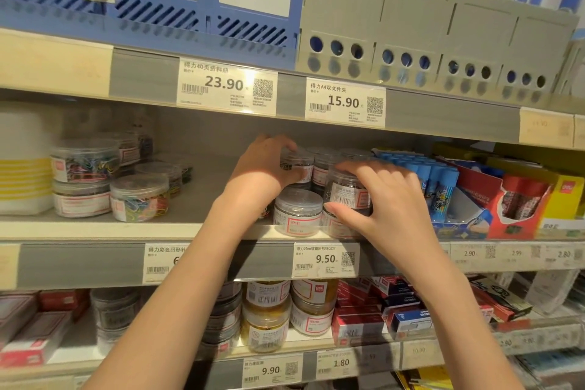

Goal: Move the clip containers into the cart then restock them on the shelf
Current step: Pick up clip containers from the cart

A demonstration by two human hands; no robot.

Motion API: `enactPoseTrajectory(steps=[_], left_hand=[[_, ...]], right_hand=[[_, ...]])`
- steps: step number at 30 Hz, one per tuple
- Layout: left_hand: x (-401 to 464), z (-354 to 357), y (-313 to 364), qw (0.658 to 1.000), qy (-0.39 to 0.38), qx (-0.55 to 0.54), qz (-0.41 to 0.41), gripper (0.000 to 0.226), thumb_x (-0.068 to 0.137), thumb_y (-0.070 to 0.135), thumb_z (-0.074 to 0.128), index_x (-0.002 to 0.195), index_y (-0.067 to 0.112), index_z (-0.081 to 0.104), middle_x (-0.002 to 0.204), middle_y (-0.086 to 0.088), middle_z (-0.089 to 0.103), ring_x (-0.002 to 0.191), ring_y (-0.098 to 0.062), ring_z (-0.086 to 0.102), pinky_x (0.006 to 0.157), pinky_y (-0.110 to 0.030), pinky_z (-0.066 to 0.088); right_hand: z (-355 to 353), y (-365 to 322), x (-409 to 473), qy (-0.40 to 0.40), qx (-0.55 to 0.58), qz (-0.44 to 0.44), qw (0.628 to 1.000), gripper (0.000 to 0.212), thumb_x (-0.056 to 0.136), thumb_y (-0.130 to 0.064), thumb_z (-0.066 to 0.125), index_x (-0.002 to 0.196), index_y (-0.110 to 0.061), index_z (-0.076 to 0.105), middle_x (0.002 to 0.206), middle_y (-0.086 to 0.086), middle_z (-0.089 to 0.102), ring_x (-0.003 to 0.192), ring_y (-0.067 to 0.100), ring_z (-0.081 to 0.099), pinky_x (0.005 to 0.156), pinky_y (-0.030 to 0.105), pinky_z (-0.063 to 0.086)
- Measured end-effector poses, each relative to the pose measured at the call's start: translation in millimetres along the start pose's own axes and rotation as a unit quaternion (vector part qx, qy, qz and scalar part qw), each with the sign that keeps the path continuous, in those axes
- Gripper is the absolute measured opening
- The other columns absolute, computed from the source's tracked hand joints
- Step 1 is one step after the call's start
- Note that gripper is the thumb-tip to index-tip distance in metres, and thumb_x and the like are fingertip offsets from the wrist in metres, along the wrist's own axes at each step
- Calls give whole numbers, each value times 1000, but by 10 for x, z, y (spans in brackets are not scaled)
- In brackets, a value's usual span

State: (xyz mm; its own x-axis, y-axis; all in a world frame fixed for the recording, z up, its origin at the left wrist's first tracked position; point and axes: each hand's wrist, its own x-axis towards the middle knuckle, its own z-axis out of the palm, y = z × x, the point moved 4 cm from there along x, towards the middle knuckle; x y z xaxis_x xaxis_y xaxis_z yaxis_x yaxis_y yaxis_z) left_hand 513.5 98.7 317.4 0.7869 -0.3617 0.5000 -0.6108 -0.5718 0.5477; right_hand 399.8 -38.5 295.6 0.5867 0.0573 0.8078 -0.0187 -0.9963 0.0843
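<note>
Round clear clip containers stand stacked on the middle shelf. My left hand curls round an upper clip container in the back stack, thumb on its front. My right hand grips another upper clip container at the front, fingers over its lid and thumb low on its side. A lower clip container with a frosted lid sits in front between my hands. Tubs of coloured clips stand to the left. No cart is in view.
Blue glue sticks and red and yellow display boxes crowd the shelf right of my hands. A white and yellow tub stands far left. Blue and grey file boxes fill the shelf above; jars and small boxes fill the one below.
</note>
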Motion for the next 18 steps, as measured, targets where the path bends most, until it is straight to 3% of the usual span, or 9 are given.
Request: enactPoseTrajectory(steps=[4, 8, 11, 14, 18], left_hand=[[0, 9, -15, 1000, 1, 19, 4, 37, 83, 30, 67, 118, 26, 55, 124, -2, 49, 112, -21, 50, 93, -30, 40], [-15, 6, -55, 999, -4, 44, 8, 45, 84, 34, 64, 127, 28, 51, 132, -1, 47, 119, -22, 47, 99, -35, 40], [-76, -101, -84, 998, 8, 65, 7, 53, 85, 38, 62, 135, 32, 43, 140, 3, 40, 125, -21, 42, 98, -36, 38], [-261, -287, -116, 997, 41, 54, 22, 43, 87, 40, 59, 129, 37, 49, 137, 10, 43, 121, -16, 45, 93, -33, 39], [-586, -530, -294, 996, 48, 55, 45, 27, 89, 36, 55, 116, 35, 59, 125, 12, 53, 113, -12, 52, 94, -37, 45]], right_hand=[[-14, -12, 0, 6, -6, -7, 1000, 47, 77, -55, 63, 99, -14, 60, 70, 1, 58, 68, 25, 54, 69, 33, 31], [-39, -28, -7, -8, -4, -2, 1000, 49, 77, -57, 54, 100, -14, 61, 69, 0, 56, 66, 25, 53, 70, 33, 30], [-93, -70, 30, -61, -7, 9, 998, 57, 77, -60, 49, 111, -16, 59, 87, 4, 60, 82, 27, 56, 77, 37, 34], [-151, -126, 77, -100, -8, 30, 994, 64, 78, -62, 44, 126, -21, 51, 106, 2, 58, 101, 26, 51, 88, 39, 32], [-197, -289, 131, -52, -18, 3, 999, 49, 81, -52, 51, 110, -13, 60, 88, 5, 61, 85, 30, 55, 75, 42, 40]])
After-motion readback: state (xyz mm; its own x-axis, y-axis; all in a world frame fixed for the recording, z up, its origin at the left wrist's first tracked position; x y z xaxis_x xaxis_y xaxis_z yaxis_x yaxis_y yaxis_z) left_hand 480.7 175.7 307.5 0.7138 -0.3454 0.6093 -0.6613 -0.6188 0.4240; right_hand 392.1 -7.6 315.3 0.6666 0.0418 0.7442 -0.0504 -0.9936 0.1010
